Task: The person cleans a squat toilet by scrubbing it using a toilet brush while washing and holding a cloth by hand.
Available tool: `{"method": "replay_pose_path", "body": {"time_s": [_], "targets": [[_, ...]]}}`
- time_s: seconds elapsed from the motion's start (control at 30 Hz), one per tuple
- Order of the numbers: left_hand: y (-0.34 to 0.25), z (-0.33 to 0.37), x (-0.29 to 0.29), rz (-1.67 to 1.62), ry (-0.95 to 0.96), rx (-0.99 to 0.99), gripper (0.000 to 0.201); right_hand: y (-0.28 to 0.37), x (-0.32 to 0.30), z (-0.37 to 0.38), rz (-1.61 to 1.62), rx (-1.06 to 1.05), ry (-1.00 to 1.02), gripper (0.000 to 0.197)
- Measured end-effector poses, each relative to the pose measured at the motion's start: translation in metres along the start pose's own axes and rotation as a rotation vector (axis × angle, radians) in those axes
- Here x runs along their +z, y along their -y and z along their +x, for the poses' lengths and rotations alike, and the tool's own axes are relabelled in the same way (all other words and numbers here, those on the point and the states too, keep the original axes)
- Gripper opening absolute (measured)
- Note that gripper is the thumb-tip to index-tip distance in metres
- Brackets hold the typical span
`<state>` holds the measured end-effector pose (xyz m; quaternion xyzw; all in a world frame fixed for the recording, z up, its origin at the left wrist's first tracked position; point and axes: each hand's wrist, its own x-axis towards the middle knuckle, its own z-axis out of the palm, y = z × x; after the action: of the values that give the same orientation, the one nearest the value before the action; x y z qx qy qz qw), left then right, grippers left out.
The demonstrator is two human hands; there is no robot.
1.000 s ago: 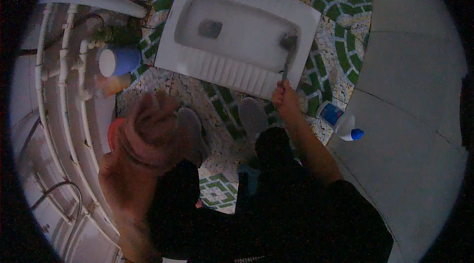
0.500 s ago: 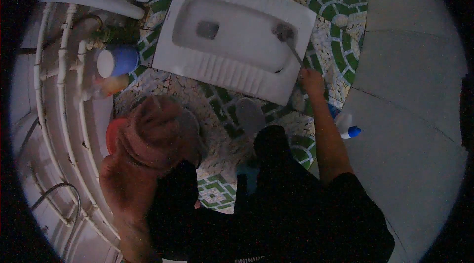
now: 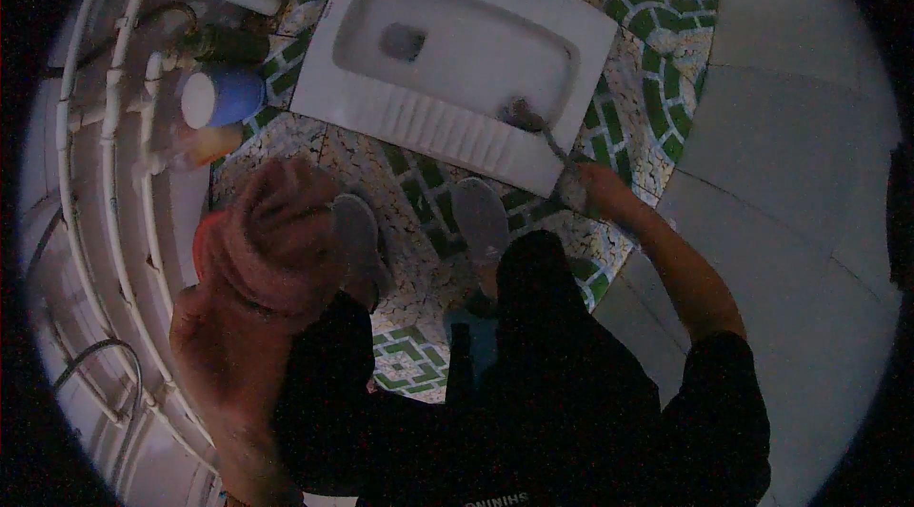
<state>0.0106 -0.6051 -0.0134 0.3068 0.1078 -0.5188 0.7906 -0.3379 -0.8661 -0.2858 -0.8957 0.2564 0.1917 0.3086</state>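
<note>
Scrubbing the toilet appears to be the step in hand, and a low, steady handle would suit it. The right hand is closed around the handle of the brush just right of the toilet's near right corner; the brush head lies at the toilet's inner near edge, beside its ribbed foot strip. Short strokes toward the drain hole, at the toilet's left end, should keep splashes off the right shoe just below the toilet's near side. The light is too dim to tell whether the bristles press down, or how the left hand lies by the reddish-brown cloth at the toilet's lower left.
</note>
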Motion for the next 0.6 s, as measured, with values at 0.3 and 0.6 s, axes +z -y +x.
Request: {"method": "replay_pose_path", "body": {"time_s": [0.3,0.6], "targets": [[-0.008,-0.004,0.014,-0.03,-0.333,-0.094,0.051,-0.037,-0.05,-0.007,-0.686,-0.052,-0.171,0.036],[-0.004,0.018,0.061,-0.038,-0.57,-0.117,0.059,-0.039,0.012,0.007,0.375,0.392,0.109,0.03]]}}
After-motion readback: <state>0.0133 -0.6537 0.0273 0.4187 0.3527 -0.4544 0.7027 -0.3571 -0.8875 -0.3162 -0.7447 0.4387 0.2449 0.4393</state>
